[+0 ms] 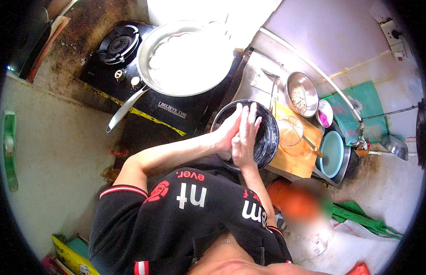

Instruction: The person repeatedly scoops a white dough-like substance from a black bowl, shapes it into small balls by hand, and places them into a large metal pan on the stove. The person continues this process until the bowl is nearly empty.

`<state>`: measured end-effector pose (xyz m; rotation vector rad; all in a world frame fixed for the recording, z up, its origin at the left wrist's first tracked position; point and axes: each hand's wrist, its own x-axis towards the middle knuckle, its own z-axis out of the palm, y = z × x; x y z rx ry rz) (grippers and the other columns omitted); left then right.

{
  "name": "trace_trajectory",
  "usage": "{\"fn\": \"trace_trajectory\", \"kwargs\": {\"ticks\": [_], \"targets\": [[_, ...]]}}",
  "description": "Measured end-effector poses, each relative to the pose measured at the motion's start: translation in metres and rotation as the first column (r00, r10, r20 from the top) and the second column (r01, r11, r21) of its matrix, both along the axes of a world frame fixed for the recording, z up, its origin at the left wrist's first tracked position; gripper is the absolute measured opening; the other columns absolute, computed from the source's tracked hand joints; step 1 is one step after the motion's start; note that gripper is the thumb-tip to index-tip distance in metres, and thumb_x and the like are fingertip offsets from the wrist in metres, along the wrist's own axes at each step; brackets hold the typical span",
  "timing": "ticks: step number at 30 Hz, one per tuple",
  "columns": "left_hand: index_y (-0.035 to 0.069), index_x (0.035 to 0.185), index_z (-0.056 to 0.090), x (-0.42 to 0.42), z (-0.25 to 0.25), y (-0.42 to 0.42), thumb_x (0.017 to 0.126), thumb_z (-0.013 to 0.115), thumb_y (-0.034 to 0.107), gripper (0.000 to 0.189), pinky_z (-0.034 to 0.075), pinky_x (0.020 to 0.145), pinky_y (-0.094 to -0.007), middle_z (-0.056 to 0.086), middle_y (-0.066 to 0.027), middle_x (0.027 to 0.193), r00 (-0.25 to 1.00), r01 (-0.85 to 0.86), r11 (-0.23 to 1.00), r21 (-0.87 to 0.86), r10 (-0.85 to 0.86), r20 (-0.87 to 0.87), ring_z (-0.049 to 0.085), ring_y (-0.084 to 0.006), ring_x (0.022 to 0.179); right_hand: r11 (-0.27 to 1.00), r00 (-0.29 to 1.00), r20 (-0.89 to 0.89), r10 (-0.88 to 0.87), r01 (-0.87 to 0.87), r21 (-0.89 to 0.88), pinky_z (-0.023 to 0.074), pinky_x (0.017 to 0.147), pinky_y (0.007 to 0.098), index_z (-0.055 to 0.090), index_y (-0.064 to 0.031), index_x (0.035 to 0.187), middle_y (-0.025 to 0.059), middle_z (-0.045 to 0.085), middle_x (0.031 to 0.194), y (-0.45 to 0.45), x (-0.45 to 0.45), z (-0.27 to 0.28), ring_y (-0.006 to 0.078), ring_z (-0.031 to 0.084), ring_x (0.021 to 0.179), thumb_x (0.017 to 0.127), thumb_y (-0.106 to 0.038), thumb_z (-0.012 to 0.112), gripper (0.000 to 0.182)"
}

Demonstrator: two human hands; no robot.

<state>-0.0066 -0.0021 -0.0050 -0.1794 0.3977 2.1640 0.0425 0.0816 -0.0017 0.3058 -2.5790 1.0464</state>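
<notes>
My left hand (pixel 227 133) and my right hand (pixel 244 143) are pressed palm to palm, fingers pointing away from me. They are over a dark bowl (pixel 269 132) with white, floury smears on its inner wall. Whether anything lies between the palms is hidden. Part of a pale mass, perhaps dough, shows in the bowl below my left wrist. Ahead and to the left, a wide metal frying pan (pixel 143 70) sits on a black gas stove (pixel 164 106). Bright light washes out most of the pan's contents; rounded pale edges show along its left side.
Right of the bowl, a wire strainer (pixel 290 130) lies on a wooden cutting board (pixel 297 165). Beyond it stand a metal bowl of crumbly tan food (pixel 298 94) and a small white bowl with something magenta (pixel 323 115). A light-blue basin (pixel 331 154) sits farther right. The pan's handle (pixel 127 109) juts toward me.
</notes>
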Motion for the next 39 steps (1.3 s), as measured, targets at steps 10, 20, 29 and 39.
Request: {"fn": "trace_trajectory", "kwargs": {"ticks": [10,20,29,39], "targets": [[0.012,0.133,0.049,0.015,-0.001,0.019,0.098,0.038,0.053,0.055,0.033,0.102,-0.0286,0.052,-0.0012,0.131,0.994,-0.093,0.969,-0.231,0.079,-0.070,0.045,-0.0127,0.118,0.838,0.999,0.050,-0.014,0.039,-0.545,0.0010,0.116,0.0439,0.014,-0.0032,0.150,0.0145,0.014,0.157,0.008,-0.018,-0.003,0.0271,0.011,0.145,0.096,-0.059,0.019,0.078],[0.011,0.127,0.051,0.008,0.000,-0.018,0.098,0.044,0.043,0.044,0.034,0.104,-0.0386,0.057,-0.0027,0.126,0.983,0.171,0.979,0.108,-0.163,-0.079,0.050,-0.0168,0.119,0.284,0.977,0.039,0.210,-0.022,-0.959,0.0188,0.110,0.0319,0.007,-0.0089,0.152,0.0154,0.006,0.158,0.006,-0.024,0.010,0.0259,0.009,0.145,0.091,-0.070,0.019,0.087],[0.000,0.104,0.062,0.002,0.005,-0.032,0.084,0.068,0.003,0.022,0.052,0.078,-0.0255,0.068,-0.0059,0.097,0.907,-0.158,0.885,-0.437,-0.044,-0.419,0.065,-0.0130,0.088,0.730,0.990,0.089,-0.110,0.141,-0.669,0.0148,0.115,0.0394,0.021,0.0017,0.146,0.0211,0.036,0.145,0.025,-0.024,-0.010,0.0289,0.029,0.138,0.099,-0.055,0.014,0.074],[0.004,0.114,0.058,-0.037,0.052,-0.088,0.078,0.068,-0.003,0.038,0.047,0.088,-0.0276,0.067,-0.0057,0.100,0.750,-0.213,0.734,-0.645,-0.300,-0.590,0.062,-0.0135,0.095,0.674,0.974,0.199,-0.104,0.216,-0.706,0.0459,0.095,0.0395,0.047,0.0035,0.131,0.0185,0.054,0.129,0.051,0.011,-0.003,0.0275,0.061,0.108,0.103,-0.042,0.027,0.057]]}}
